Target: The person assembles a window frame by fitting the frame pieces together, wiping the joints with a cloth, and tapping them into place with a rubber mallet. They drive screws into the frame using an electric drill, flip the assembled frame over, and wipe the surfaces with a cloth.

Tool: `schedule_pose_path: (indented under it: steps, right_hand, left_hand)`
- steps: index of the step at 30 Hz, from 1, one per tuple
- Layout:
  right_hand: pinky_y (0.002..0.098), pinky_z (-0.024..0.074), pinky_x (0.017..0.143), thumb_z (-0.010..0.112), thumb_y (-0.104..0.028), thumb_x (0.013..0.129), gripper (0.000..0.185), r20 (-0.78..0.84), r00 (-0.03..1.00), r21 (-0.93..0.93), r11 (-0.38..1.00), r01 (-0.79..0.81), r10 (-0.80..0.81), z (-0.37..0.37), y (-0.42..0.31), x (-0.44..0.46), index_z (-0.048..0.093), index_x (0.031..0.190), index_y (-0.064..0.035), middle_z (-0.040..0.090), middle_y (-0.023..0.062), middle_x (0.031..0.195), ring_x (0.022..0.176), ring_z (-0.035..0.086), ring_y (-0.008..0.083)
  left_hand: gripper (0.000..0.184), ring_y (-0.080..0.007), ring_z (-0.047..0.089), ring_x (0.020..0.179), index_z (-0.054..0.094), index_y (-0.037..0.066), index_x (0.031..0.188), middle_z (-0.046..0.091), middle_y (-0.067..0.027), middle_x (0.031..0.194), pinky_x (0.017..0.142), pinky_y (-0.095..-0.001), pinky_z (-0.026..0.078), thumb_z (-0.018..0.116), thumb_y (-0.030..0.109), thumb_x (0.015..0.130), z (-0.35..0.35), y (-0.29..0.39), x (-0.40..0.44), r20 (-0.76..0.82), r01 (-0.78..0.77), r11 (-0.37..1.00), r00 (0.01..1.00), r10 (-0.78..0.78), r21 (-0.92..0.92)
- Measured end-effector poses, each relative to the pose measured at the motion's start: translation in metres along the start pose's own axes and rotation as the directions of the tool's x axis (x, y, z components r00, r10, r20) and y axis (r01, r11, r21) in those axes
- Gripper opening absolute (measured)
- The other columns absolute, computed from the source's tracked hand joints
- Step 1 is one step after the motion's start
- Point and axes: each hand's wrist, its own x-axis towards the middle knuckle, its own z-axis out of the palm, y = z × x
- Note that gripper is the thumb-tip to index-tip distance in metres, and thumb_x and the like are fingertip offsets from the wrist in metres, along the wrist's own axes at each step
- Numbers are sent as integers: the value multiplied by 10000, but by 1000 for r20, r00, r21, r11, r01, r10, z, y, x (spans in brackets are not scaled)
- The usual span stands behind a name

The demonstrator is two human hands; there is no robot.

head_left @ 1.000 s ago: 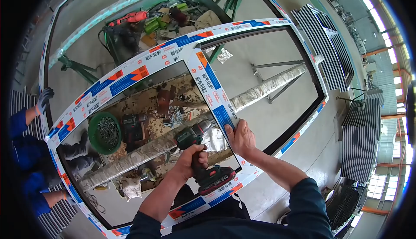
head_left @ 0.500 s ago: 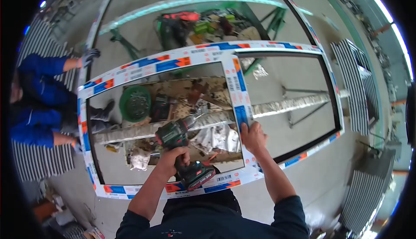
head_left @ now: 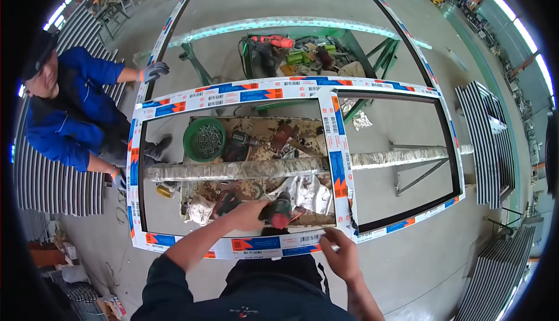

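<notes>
The pistol grip of a power drill (head_left: 280, 210) is in my left hand (head_left: 250, 215), above the lower part of the left opening, its red-tipped end toward me. My right hand (head_left: 342, 257) is beside the near rail of the large taped frame (head_left: 273, 244), just below the upright divider (head_left: 338, 152). Its thumb and forefinger are drawn together; anything between them is too small to make out. Under the frame runs a wrapped support bar (head_left: 244, 170). Below it, on a worn bench (head_left: 303, 126), are a green bowl of screws (head_left: 205, 139) and another power tool (head_left: 237, 145).
At the left stands a co-worker in blue (head_left: 75, 105), with gloved hands at the frame's left side. A green bin of tools (head_left: 355, 44) lies beyond the middle rail. Stacked profiles (head_left: 486, 140) stand at the right. Green trestle legs (head_left: 195, 64) rise under the far bar.
My left hand has swung the drill round and nearer the near rail. My right hand has left the divider and moved down to the near rail. The view has shifted, showing more of the co-worker.
</notes>
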Motion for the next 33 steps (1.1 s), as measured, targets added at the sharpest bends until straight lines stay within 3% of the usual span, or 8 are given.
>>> schedule_pose_path:
  steps: [4,6,11,22,24,27,30,33]
  right_hand:
    - [274,531,770,656,-115,910,305,-237,957,-18,984,-175,166,-16,51,-66,619,1157,60,716,118,941,850,677,145]
    - [280,529,766,640,-114,912,286,-305,929,-25,973,-227,209,-12,65,-88,629,1134,66,712,122,905,830,676,149]
    - [301,532,728,638,-143,906,301,-476,818,-46,919,-391,324,-2,86,-145,636,1125,64,704,143,872,791,670,166]
    - [319,542,729,656,-177,910,310,-620,657,57,860,-507,429,-58,140,-199,645,1129,42,709,156,899,816,686,196]
    - [320,540,748,648,-176,915,303,-619,652,89,864,-495,438,-78,164,-205,648,1130,37,712,152,915,826,680,192]
    - [284,527,744,626,-173,928,298,-614,664,105,878,-466,426,-118,198,-213,645,1135,41,700,116,892,811,670,148]
    - [293,530,757,616,-152,938,287,-616,685,120,906,-406,389,-170,255,-228,635,1137,53,702,118,903,826,667,146]
    - [301,531,773,633,-189,927,302,-605,703,17,889,-458,374,-241,288,-236,645,1131,35,721,148,928,851,676,161]
  left_hand:
    - [474,-432,603,1068,528,-5,1220,641,-249,1124,883,-473,494,621,144,780,51,-55,59,211,98,990,970,-116,97]
    - [536,-440,605,1063,500,2,1247,639,-257,1131,873,-487,502,654,193,771,91,-97,86,-23,-118,990,992,120,75]
    - [538,-405,663,919,415,49,1357,655,-260,998,759,-500,541,591,125,854,143,-133,144,-137,27,944,990,20,329]
    - [502,-422,656,948,440,42,1319,666,-256,994,816,-521,523,616,158,864,136,-127,173,-3,196,857,975,-221,476]
    - [476,-418,646,982,526,25,1247,664,-262,1022,841,-497,519,676,205,832,135,-143,178,24,-4,909,1000,-6,417]
    - [360,-319,686,907,623,-43,1090,687,-229,1002,822,-372,531,673,232,862,70,23,151,276,161,946,931,-240,282]
    - [299,-150,654,983,616,19,1159,677,-74,1061,861,-289,523,697,112,888,54,122,110,70,26,931,998,0,-363]
    - [252,-173,614,940,610,-9,1096,622,-78,986,906,-332,488,632,22,847,62,310,83,-98,-485,840,874,476,-244]
